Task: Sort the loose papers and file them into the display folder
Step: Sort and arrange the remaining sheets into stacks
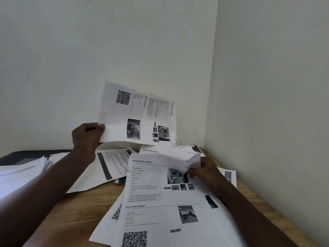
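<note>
My left hand (87, 138) pinches the lower left corner of one printed sheet (122, 114) and holds it up in front of the wall, turned sideways, with a QR code at its top. My right hand (204, 171) grips the curled upper right corners of several sheets in the paper pile (160, 198) that lies on the wooden table (78, 216). The top sheet reads "Scene Information". More loose sheets (110, 168) lie behind the pile. At the far left lies the dark display folder (23, 157), partly covered by shiny plastic sleeves (19, 175).
The table sits in a corner: one pale wall (124, 41) runs along the back, another (276, 86) along the right side. One sheet (229, 175) lies against the right wall. Bare wood shows at the front left between my arms.
</note>
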`<state>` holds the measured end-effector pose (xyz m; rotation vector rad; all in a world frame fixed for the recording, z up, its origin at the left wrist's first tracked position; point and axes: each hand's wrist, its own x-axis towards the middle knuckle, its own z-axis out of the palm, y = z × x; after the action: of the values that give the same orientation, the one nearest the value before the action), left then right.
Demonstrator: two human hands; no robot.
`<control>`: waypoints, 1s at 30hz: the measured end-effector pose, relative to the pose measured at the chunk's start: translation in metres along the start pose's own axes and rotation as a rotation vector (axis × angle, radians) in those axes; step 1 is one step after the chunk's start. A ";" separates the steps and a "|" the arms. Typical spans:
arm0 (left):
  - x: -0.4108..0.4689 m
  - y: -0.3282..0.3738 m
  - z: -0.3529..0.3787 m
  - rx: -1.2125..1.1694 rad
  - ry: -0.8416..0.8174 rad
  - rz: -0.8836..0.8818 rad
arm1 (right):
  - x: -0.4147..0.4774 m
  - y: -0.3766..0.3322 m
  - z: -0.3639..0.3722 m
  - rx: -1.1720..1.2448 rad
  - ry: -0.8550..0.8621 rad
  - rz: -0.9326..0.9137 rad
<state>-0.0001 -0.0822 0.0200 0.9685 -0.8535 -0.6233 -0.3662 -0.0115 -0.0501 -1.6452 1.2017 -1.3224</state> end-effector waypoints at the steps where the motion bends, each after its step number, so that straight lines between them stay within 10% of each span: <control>1: 0.000 -0.002 -0.003 -0.013 0.000 -0.007 | 0.001 0.002 0.000 -0.010 -0.003 -0.003; 30: -0.017 0.006 -0.005 -0.208 -0.077 -0.118 | 0.005 0.012 -0.003 0.029 -0.037 -0.034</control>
<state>-0.0042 -0.0637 0.0175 0.8142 -0.7860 -0.8379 -0.3722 -0.0205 -0.0588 -1.6683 1.1327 -1.3188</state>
